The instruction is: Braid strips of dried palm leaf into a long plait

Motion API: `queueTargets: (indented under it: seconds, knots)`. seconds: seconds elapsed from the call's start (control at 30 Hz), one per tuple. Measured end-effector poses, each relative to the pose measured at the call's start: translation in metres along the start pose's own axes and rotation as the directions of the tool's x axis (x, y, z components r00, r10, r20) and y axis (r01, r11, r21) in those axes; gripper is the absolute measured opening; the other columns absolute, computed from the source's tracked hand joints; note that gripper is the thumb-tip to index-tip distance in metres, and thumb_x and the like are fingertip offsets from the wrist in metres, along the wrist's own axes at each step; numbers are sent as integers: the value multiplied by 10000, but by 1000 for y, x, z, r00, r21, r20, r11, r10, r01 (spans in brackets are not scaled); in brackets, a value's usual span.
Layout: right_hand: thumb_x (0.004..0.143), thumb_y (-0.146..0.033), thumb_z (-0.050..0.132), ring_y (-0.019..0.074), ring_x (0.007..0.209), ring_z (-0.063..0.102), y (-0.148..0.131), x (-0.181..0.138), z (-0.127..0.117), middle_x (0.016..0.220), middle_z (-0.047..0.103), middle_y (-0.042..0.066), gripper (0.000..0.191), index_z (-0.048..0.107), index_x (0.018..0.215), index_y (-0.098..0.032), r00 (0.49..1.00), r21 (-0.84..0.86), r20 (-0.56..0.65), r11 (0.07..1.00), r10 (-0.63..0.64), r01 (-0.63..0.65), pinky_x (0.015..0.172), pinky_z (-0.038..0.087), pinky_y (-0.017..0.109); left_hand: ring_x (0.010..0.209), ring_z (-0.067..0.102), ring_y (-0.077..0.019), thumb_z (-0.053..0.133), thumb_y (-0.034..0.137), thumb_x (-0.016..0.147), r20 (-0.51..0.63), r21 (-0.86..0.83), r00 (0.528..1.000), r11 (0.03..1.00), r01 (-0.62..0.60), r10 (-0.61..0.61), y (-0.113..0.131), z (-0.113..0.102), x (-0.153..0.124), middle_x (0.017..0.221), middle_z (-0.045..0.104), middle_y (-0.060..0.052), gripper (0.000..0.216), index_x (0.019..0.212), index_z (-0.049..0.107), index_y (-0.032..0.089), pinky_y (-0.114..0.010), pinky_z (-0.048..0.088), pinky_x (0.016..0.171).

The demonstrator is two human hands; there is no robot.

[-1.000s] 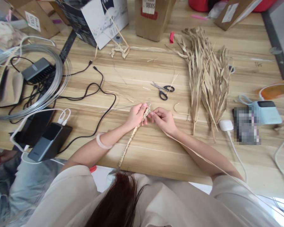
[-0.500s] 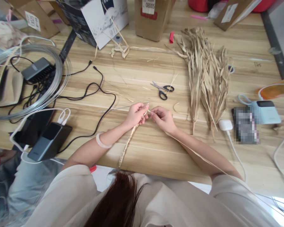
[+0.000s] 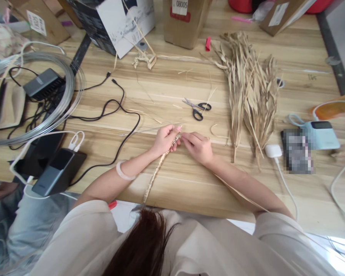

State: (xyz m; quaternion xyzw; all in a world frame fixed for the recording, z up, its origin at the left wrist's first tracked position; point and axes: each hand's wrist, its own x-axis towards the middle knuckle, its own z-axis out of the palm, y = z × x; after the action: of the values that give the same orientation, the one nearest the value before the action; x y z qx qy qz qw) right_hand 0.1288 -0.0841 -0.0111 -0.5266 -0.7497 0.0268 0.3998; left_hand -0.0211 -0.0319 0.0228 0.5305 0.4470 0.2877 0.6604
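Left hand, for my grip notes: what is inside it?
Inside the left hand is a braided straw-like cord. A thin tip shows beyond the hand; the tail runs down toward the body. Whatever the hand itself covers can't be seen.

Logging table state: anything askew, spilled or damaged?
Untidy: scissors lie open, a straw scrap across them. At right, a dark flat item is oddly pixelated beside the light-blue power bank. No visible spill.

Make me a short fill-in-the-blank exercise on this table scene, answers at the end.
The braided strip passes through the person's ____ hand.
The scissors have ____ handles.
The dried leaf bundles lie to the ____ of the scissors.
The label on the middle brown box reads ____.

Missing words: left; black; right; 08005.
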Motion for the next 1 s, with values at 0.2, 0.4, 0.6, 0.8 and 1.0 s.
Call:
queueTargets:
  seconds: [0.2,0.4,0.6,0.8,1.0]
  knots:
    - [910,-170,476,132,788,670,-4,5,-1,843,709,68,184,660,911,-158,997,-53,-33,997,-64,62,638,504,204,300,468,-44,557,531,816,24,8,999,1000,-22,22,-5,0,0,507,569,42,400,707,462,158,-137,329,278]
    - [908,-142,475,119,785,664,-7,6,-5,930,712,67,184,651,961,-164,990,-110,34,984,-139,142,666,501,202,298,466,-51,561,534,812,28,9,998,998,-65,65,-6,-1,1,509,567,35,415,674,460,155,-148,330,266]
    - [900,-122,479,115,721,655,-8,8,-11,907,721,58,211,665,989,-166,981,-249,45,949,-189,194,632,486,216,304,469,-45,551,534,819,24,26,999,999,-45,44,-4,0,1,500,560,37,408,693,461,156,-139,334,282]
    - [888,-131,489,119,643,627,-8,8,-7,828,716,72,182,653,813,-153,983,-272,11,945,-185,181,578,451,229,300,462,-43,539,512,835,18,50,998,997,-56,55,-4,1,0,500,557,40,392,685,450,161,-140,327,283]
    - [894,-220,472,130,653,592,-8,10,-5,741,669,57,170,618,830,-160,983,130,114,979,142,-156,605,446,245,307,470,-38,530,514,838,21,96,996,991,-90,89,-7,0,-2,513,567,38,389,700,454,159,-130,334,296]
